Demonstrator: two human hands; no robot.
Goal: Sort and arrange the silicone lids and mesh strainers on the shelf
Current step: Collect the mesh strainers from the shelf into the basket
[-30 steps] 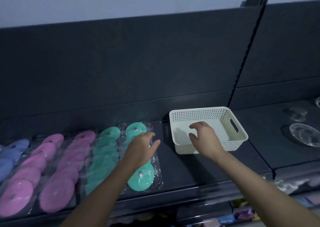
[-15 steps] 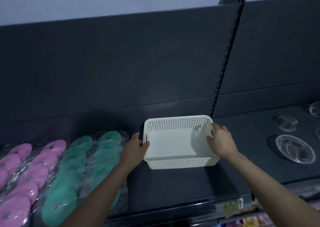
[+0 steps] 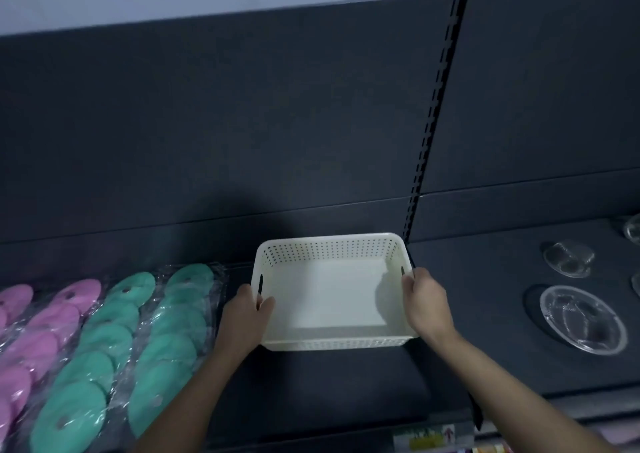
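An empty white perforated basket (image 3: 332, 300) stands on the dark shelf (image 3: 311, 383), just left of the upright post. My left hand (image 3: 246, 317) grips its left rim by the handle slot. My right hand (image 3: 427, 302) grips its right rim. To the left lie two rows of teal silicone lids (image 3: 162, 345) in clear wrap, overlapping front to back. Further left are rows of pink silicone lids (image 3: 45, 328), partly cut off by the frame edge. No mesh strainer is visible.
A slotted upright post (image 3: 436, 113) divides the shelf bays. On the right bay lie clear plastic lids, a large one (image 3: 581, 317) and a smaller one (image 3: 568, 258). A price label (image 3: 429, 437) sits on the shelf's front edge.
My left hand left the teal lids and took the basket's left rim. My right hand moved from inside the basket to its right rim. The view has shifted right.
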